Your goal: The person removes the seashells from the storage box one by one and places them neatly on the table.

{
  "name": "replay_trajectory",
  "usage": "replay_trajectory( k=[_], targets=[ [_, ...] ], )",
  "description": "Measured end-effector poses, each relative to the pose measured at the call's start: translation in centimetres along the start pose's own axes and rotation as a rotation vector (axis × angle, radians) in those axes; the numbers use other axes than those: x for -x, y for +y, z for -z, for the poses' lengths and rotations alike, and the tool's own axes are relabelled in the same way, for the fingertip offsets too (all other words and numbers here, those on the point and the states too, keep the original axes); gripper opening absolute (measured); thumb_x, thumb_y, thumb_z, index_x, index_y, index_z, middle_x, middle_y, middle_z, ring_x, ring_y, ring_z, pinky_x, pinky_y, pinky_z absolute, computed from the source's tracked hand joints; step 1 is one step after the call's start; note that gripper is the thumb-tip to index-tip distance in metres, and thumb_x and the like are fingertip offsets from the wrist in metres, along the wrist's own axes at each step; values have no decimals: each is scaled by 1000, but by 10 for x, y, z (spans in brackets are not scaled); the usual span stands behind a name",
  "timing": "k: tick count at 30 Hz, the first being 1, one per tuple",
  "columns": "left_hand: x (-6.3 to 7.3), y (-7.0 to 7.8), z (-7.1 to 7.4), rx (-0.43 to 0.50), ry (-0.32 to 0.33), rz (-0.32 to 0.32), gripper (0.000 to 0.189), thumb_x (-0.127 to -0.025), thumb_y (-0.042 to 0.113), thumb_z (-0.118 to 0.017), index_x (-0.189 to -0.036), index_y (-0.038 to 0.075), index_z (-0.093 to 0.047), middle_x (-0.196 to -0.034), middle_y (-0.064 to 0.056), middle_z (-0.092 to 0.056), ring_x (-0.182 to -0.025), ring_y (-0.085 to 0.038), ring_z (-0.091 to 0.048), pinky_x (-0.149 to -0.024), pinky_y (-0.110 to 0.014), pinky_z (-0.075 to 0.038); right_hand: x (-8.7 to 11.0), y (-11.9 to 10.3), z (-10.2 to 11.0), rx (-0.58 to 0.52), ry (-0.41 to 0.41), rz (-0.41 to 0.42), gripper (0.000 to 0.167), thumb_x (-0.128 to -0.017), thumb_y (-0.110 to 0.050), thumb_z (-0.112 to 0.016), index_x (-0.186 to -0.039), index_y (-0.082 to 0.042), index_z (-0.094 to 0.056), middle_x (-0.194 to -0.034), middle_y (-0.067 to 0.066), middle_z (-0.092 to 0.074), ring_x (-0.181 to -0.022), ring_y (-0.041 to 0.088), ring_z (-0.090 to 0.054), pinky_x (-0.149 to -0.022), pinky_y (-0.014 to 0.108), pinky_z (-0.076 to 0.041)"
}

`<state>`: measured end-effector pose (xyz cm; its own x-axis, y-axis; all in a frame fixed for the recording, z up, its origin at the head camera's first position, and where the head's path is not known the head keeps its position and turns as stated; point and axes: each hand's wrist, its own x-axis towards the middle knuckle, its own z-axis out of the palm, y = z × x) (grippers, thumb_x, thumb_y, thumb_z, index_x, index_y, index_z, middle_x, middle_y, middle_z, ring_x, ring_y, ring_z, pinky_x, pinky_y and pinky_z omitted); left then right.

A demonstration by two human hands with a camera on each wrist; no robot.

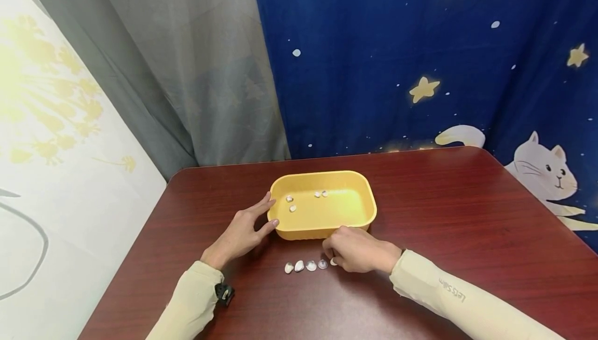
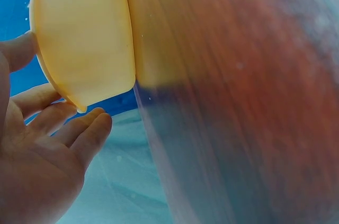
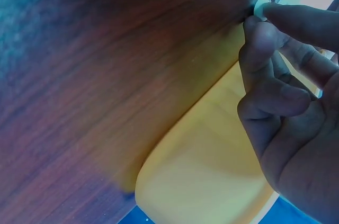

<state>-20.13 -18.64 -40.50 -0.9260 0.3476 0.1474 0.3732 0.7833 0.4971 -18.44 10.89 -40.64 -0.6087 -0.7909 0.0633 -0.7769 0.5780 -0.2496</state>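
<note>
A yellow plastic basin [image 1: 327,227] stands on the table, with a few small white shell-like pieces [image 1: 292,208] lying inside. My left hand [image 1: 240,233] rests against its left end, fingers spread and fairly straight; fingertips and thumb touch the rim, as the left wrist view also shows. In front of the basin, several similar white pieces [image 1: 299,266] lie in a row. At the right end of that row, my right hand [image 1: 357,250] pinches a small white shell-like piece [image 3: 261,7] between thumb and index finger, low at the tabletop. The other fingers are curled in.
The dark red wooden table [image 1: 434,194] extends on both sides of the basin. Behind it hang a grey curtain [image 1: 224,96] and a blue star-patterned curtain [image 1: 355,70]. A black band [image 1: 225,294] sits on the left wrist.
</note>
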Motion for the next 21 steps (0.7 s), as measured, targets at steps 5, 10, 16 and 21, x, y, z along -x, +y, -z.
replay_trajectory(
  k=[5,10,16,21],
  targets=[
    [0,0,1,-6,3,-1,66,-98,41,-63,-154,12,-42,-165,-7,-32,-149,-28,-40,-117,-51,-39,0,1,1,-5,-1,1,21,-78,-3,-75,-69,-18,-63,-64,-10,-58,-59,0,-45,-51,15,-37],
    [0,0,1,-9,4,-3,66,-98,41,-63,-154,12,-42,-165,-6,-31,-148,-28,-40,-117,-51,-39,0,2,2,-13,-4,4,21,-79,-5,-75,-69,-19,-63,-63,-13,-56,-58,-1,-46,-52,15,-38],
    [0,0,1,-8,4,-7,65,-98,41,-63,-153,12,-43,-165,-6,-32,-148,-28,-40,-117,-51,-39,0,0,11,-48,-27,10,20,-81,-6,-75,-71,-20,-64,-61,-16,-56,-56,-4,-47,-51,14,-39],
    [-1,-1,0,-8,7,-16,65,-98,41,-63,-153,11,-43,-165,-6,-32,-148,-28,-41,-117,-51,-40,-2,-4,24,-86,-89,65,21,-85,-11,-75,-73,-21,-62,-61,-15,-57,-56,-6,-48,-53,12,-39]
  ],
)
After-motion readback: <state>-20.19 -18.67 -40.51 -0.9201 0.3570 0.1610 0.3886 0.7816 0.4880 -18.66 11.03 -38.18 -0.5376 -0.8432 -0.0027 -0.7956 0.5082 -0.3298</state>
